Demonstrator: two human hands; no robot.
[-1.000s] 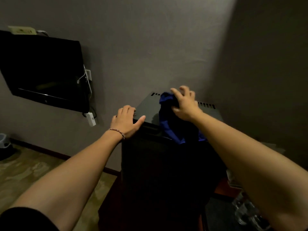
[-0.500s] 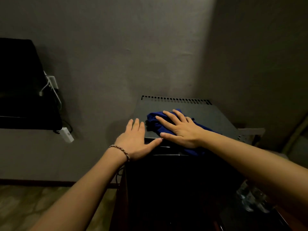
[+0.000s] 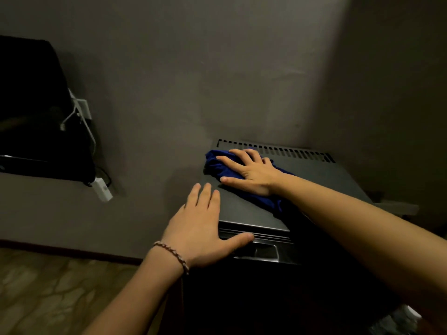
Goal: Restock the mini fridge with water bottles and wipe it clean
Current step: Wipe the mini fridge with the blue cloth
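Since the earlier frame, my right hand point(image 3: 251, 171), fingers spread flat, slid the crumpled blue cloth point(image 3: 219, 162) toward the far-left corner of the grey metal mini fridge top point(image 3: 321, 180); unwiped surface lay right. Left hand point(image 3: 202, 227) braced, fingers straight.

The fridge point(image 3: 314, 189) is a dark, boxy unit set into the corner of the room, door closed. Its flat grey top has a row of vent slots along the back edge, and a recessed handle runs along the upper front. A crumpled blue cloth point(image 3: 254, 199) lies on the top toward the left side, spread from near the vents down toward the front edge.
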